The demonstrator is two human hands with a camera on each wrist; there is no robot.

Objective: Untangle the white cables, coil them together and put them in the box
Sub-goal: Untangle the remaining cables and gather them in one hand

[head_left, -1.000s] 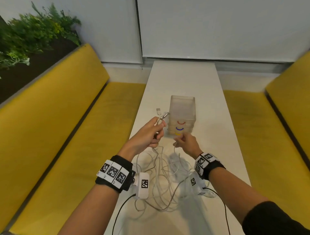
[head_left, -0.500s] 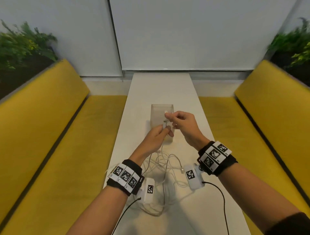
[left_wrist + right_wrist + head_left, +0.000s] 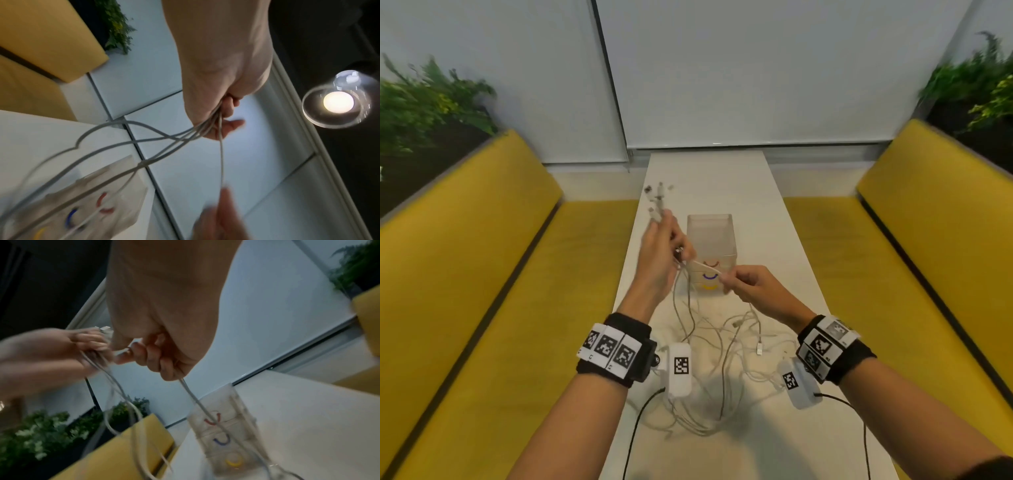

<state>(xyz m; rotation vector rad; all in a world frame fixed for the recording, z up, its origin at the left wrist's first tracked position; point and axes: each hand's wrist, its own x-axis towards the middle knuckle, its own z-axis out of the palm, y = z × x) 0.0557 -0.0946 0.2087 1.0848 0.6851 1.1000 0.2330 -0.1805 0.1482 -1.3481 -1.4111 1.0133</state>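
Note:
My left hand (image 3: 666,246) is raised left of the clear plastic box (image 3: 710,240) and grips a bundle of white cables (image 3: 185,134); their plug ends (image 3: 657,198) stick up above the fist. My right hand (image 3: 739,282) pinches one white cable (image 3: 705,266) stretched taut from the left fist, in front of the box. Below both hands the remaining white cables (image 3: 722,346) lie in a loose tangle on the white table (image 3: 774,240). The box stands upright, open on top, with red, blue and yellow marks (image 3: 221,441) on its front.
Yellow benches (image 3: 500,274) run along both sides of the narrow table, with the right bench (image 3: 911,260) close by. Plants (image 3: 431,102) stand behind the backrests. Black wires (image 3: 640,421) trail from the wrist cameras across the near table. A ceiling lamp (image 3: 338,102) glows overhead.
My left hand has risen and moved left with the cable ends. My right hand has dropped from the box top to its front, drawing one cable out sideways.

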